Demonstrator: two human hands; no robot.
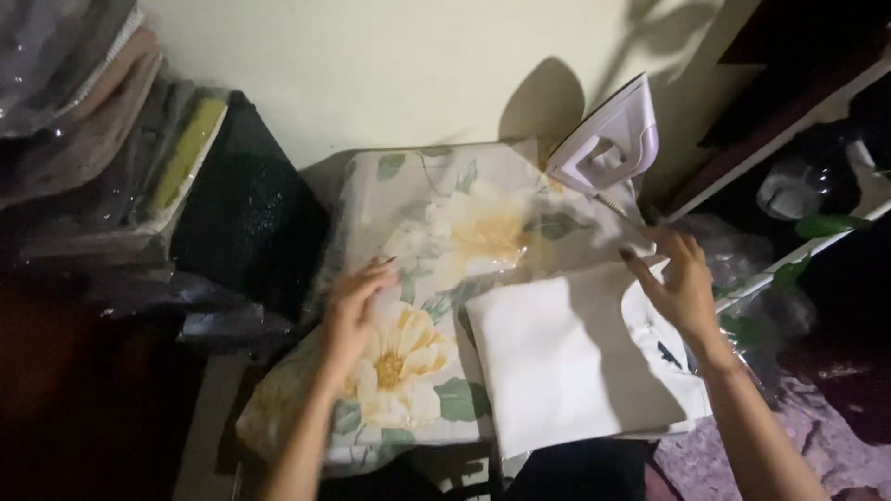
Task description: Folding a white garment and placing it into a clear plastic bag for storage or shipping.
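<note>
Head view: a folded white cloth (571, 357) lies on the floral board (418, 278), right of centre. The left hand (351, 311) rests flat, spread, on the board; the right hand (677, 283), open, touches the cloth's far right edge. The cloth looks light, soft and limp, best held by its corners. An iron (608, 139) stands upright behind.

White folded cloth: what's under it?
The white folded cloth lies on a floral cover, right hand at its far edge. What the cover hides beneath cannot be seen.

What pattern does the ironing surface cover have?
Large pale yellow flowers with green leaves on the cover, seen in the head view.
</note>
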